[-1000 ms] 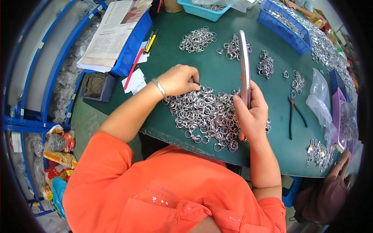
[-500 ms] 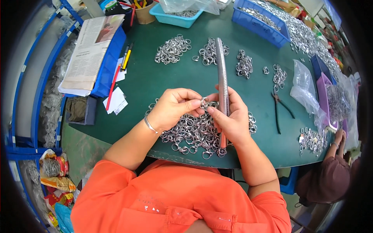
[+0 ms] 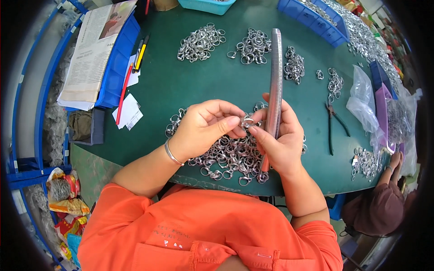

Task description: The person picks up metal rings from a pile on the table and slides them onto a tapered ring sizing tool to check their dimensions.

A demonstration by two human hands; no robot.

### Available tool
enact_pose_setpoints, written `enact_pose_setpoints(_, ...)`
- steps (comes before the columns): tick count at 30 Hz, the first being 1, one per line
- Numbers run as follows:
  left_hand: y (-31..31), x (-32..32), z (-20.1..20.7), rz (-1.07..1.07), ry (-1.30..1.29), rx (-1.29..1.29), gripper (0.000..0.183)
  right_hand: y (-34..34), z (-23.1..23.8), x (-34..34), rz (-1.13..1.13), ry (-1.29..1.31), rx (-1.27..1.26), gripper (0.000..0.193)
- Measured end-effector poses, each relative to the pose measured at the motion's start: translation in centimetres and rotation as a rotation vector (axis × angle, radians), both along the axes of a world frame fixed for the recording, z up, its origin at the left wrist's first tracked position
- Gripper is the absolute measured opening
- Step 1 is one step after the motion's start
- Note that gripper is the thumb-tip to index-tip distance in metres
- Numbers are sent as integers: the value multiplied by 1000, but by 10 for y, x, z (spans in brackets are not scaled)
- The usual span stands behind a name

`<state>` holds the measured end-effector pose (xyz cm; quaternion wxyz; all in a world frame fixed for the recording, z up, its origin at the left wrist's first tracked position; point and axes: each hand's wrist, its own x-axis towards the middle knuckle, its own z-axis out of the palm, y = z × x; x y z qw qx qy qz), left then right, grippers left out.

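My left hand (image 3: 201, 126) pinches a silver-coloured ring (image 3: 247, 121) between thumb and fingers. My right hand (image 3: 284, 140) is closed around a ring mandrel (image 3: 276, 67), a long tapered metal rod with an orange lower end, which stands nearly upright. The right thumb and forefinger tips also touch the ring, so both hands meet at it, left of the mandrel. Below and around my hands lies a large loose heap of rings (image 3: 230, 156) near the table's front edge. The hands cover part of this heap.
Smaller ring piles (image 3: 201, 43) lie farther back on the green table (image 3: 181, 83). Green-handled pliers (image 3: 332, 128) rest at right, beside a plastic bag (image 3: 361, 97). A newspaper (image 3: 92, 54) covers a blue bin at left, near pens and a red pencil (image 3: 124, 95). Another person's hands (image 3: 395, 162) are at far right.
The view has shifted a little, so the back of the table sits higher. My hands and the mandrel have moved slightly right, and the ring stays between my fingertips, turned somewhat.
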<state>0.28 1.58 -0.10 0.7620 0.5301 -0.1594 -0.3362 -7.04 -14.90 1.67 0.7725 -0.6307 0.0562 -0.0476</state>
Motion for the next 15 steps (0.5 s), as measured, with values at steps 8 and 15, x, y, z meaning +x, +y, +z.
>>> enact_pose_setpoints(8, 1, -1, 0, 31, -3, 47, 15, 2, -7, -1, -44, -56, -97, 58)
enact_pose_setpoints(15, 3, 2, 4, -34, 65, 26, 12, 2, -9, -2, -32, -52, -88, 54)
